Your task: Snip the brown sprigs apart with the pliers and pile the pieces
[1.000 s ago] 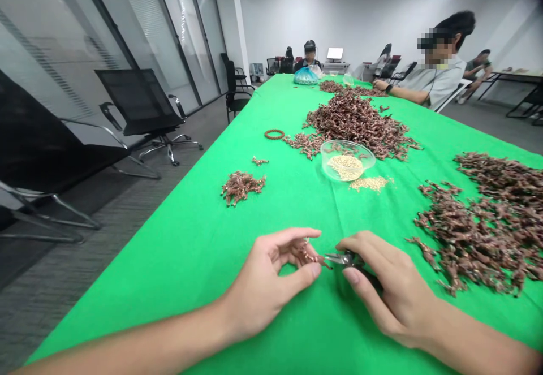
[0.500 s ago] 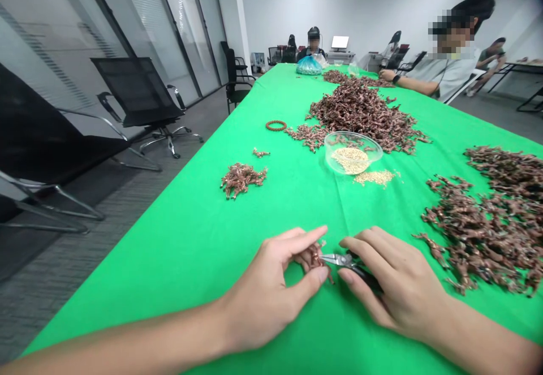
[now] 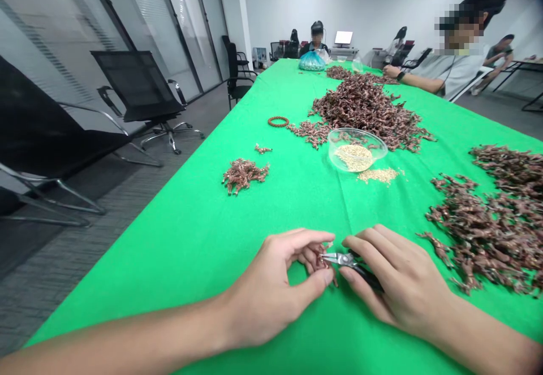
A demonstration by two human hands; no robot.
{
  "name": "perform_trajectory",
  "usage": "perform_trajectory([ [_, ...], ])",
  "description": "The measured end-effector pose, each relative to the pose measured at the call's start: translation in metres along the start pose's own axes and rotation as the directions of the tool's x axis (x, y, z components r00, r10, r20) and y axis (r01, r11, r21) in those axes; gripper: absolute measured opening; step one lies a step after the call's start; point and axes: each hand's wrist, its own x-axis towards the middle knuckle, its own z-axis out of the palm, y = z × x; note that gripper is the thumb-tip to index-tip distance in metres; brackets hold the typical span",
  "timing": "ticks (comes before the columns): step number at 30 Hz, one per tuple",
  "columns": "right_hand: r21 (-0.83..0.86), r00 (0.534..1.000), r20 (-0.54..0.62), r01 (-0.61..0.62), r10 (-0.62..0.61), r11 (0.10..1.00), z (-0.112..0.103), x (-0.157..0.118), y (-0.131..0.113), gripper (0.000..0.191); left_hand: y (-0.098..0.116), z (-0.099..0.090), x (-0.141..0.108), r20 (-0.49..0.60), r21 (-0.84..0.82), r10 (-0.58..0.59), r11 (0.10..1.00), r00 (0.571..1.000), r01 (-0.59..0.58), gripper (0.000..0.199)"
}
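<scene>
My left hand (image 3: 275, 284) pinches a small copper-coloured cast piece (image 3: 321, 258) between thumb and fingertips, just above the green cloth. My right hand (image 3: 394, 279) is shut around black-handled steel pliers (image 3: 341, 259). The pliers' jaws point left and reach the copper piece, partly hidden by my fingers. Right of my right hand lies a wide heap of similar copper pieces (image 3: 487, 228). My hands touch nothing else.
A green-covered table (image 3: 203, 250) holds a larger copper heap (image 3: 365, 112), a small heap (image 3: 242, 175), a glass bowl (image 3: 356, 150) of pale grains, and a beaded ring (image 3: 278, 121). A co-worker (image 3: 458, 64) sits at the right. Mesh chairs (image 3: 136, 86) stand left.
My head has tilted, shifting the table upward in view. Both hands have drifted right, and the pliers' jaws have come closer to the copper piece in my left hand.
</scene>
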Motion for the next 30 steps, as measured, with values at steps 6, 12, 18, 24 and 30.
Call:
perform_trajectory([
  [6, 0.028, 1.000, 0.002, -0.003, 0.003, 1.000, -0.001, -0.001, 0.000, 0.024, -0.001, -0.001, 0.001, 0.015, -0.053, -0.010, 0.999, 1.000, 0.011, 0.042],
  [12, -0.006, 1.000, -0.002, 0.019, -0.019, 1.000, -0.002, 0.001, -0.002, 0.022, 0.000, 0.000, 0.001, 0.000, -0.095, -0.022, 0.995, 1.000, 0.022, 0.043],
  [18, 0.062, 0.999, -0.006, -0.052, 0.052, 0.997, -0.001, -0.004, -0.001, 0.017, 0.001, -0.004, 0.001, 0.073, -0.263, -0.053, 0.962, 0.996, 0.070, 0.049],
  [24, 0.194, 0.987, -0.011, -0.154, 0.159, 0.969, -0.001, -0.004, -0.008, 0.013, 0.004, -0.005, 0.001, 0.013, -0.334, -0.047, 0.941, 0.999, 0.049, 0.049],
  [30, 0.257, 0.967, 0.032, -0.253, 0.253, 0.933, 0.002, -0.004, -0.018, 0.010, 0.004, 0.000, -0.006, 0.005, -0.442, -0.129, 0.889, 0.992, 0.118, 0.045],
])
